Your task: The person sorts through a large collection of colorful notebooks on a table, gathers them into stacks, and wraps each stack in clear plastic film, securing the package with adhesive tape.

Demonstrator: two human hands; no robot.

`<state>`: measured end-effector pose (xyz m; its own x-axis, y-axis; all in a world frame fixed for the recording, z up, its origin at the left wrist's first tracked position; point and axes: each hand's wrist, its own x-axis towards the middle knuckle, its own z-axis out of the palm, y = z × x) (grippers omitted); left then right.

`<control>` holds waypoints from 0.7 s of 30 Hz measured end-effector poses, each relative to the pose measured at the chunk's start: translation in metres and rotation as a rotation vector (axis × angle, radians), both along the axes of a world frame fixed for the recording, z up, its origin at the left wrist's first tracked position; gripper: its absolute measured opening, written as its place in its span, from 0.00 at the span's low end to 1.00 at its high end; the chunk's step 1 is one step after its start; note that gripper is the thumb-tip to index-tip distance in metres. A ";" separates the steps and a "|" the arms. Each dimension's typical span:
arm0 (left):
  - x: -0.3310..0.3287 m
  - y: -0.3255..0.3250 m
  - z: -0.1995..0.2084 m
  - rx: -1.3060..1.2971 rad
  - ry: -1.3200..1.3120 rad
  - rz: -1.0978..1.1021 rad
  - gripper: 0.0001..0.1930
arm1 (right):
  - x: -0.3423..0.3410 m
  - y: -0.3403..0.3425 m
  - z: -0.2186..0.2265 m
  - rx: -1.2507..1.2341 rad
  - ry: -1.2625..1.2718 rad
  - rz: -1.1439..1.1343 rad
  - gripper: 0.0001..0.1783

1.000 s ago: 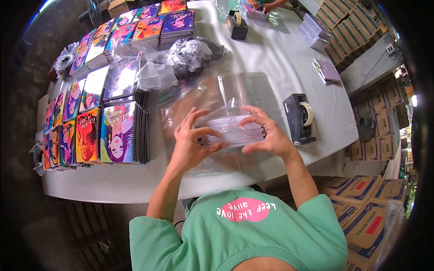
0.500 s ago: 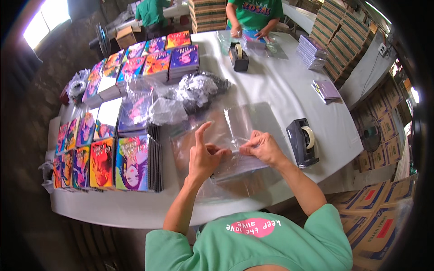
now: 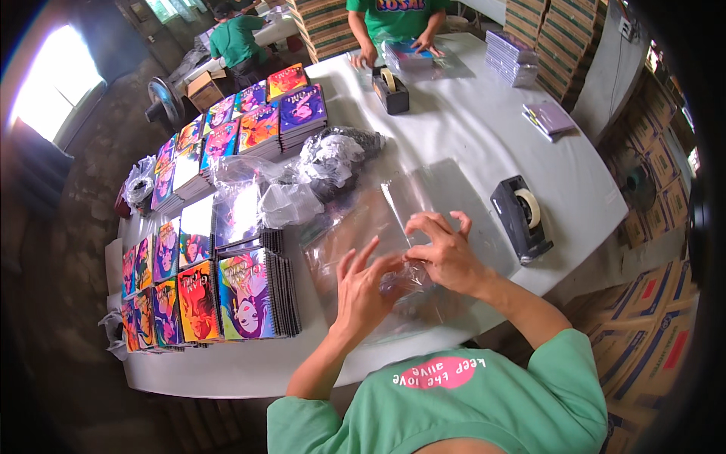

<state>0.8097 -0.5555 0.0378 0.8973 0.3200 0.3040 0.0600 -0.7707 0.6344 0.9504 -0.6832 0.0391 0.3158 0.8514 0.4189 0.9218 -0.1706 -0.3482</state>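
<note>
Near the table's front edge, my left hand (image 3: pixel 366 290) and my right hand (image 3: pixel 448 256) come together over clear plastic sleeves (image 3: pixel 435 193) lying flat. My right thumb and index finger pinch a bit of the clear plastic, the other fingers raised. Close against them, my left thumb and index finger close on the same plastic, while its other fingers stick out. Crumpled, shiny film shows just under my fingertips; what lies beneath is hard to make out. A black tape dispenser (image 3: pixel 518 227) with a pale roll stands right of my right hand.
Stacks of colourful spiral notebooks (image 3: pixel 246 296) fill the table's left side, with crumpled plastic (image 3: pixel 333 160) beside them. Across the table, a co-worker (image 3: pixel 397 23) handles a wrapped stack near a second tape dispenser (image 3: pixel 390 91). Wrapped stacks (image 3: pixel 511 59) and cartons (image 3: pixel 643 363) are at right.
My hands have drawn closer together, and my left fingers have spread from a single raised index finger. The whole view has shifted and tilted slightly.
</note>
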 end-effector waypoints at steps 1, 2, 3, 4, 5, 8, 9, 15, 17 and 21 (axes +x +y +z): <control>-0.004 -0.007 0.010 -0.132 0.052 0.008 0.30 | -0.002 0.000 0.002 0.000 -0.053 -0.009 0.06; -0.006 -0.011 0.012 -0.083 0.065 -0.013 0.34 | -0.005 -0.002 0.008 -0.032 -0.139 0.012 0.06; -0.008 -0.014 0.012 -0.038 0.078 -0.029 0.37 | -0.011 -0.005 0.013 -0.074 -0.218 0.040 0.06; -0.008 -0.011 -0.003 0.057 0.038 -0.055 0.36 | -0.014 -0.010 0.014 -0.115 -0.296 0.068 0.06; -0.009 -0.011 -0.016 0.145 -0.002 -0.089 0.35 | -0.019 -0.021 0.009 -0.120 -0.237 0.109 0.06; -0.011 -0.012 -0.043 0.411 -0.284 -0.141 0.16 | -0.010 -0.064 0.014 -0.155 -0.008 0.392 0.11; -0.014 -0.015 -0.051 0.468 -0.374 -0.108 0.15 | 0.007 -0.077 0.018 -0.122 0.175 0.366 0.13; -0.004 -0.011 -0.053 0.611 -0.540 -0.192 0.11 | 0.139 -0.204 -0.072 -0.095 -0.047 -0.949 0.17; -0.006 -0.010 -0.051 0.636 -0.517 -0.191 0.10 | 0.159 -0.220 -0.090 -0.073 0.770 -0.875 0.25; -0.009 -0.012 -0.051 0.623 -0.487 -0.149 0.10 | 0.165 -0.217 -0.086 -0.272 1.142 -0.893 0.23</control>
